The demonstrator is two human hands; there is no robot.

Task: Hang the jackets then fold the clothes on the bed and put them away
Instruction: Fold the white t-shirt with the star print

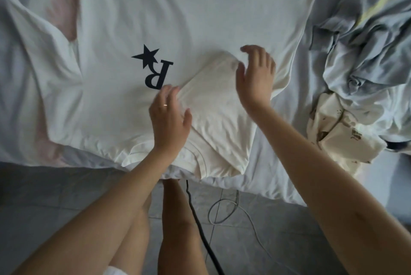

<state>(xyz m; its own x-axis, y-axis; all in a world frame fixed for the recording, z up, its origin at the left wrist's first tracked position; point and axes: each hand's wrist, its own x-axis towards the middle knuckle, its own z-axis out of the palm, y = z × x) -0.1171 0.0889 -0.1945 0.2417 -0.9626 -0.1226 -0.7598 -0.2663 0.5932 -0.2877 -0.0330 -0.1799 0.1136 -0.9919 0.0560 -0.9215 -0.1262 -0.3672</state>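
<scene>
Fingers (166,94) of left hand (170,119) straight, pressing flat on folded-in sleeve (213,101) of white T-shirt (111,96), gripping nothing. Right hand (255,79) loosely spread, empty, at fold's far end. T-shirt lies spread at the bed's (278,163) near edge. Best: smooth outward, keep the fold edge straight. Soft, wrinkly cotton. Crumpled clothes pile (355,63) toward right edge.

The bed (278,163) bears a white T-shirt (111,30) and crumpled clothes (355,52).

white T-shirt (124,36), dark star-and-R print | bed sheet (287,141) pale blue | crumpled cloth (338,127) cream, perhaps brown-printed
</scene>
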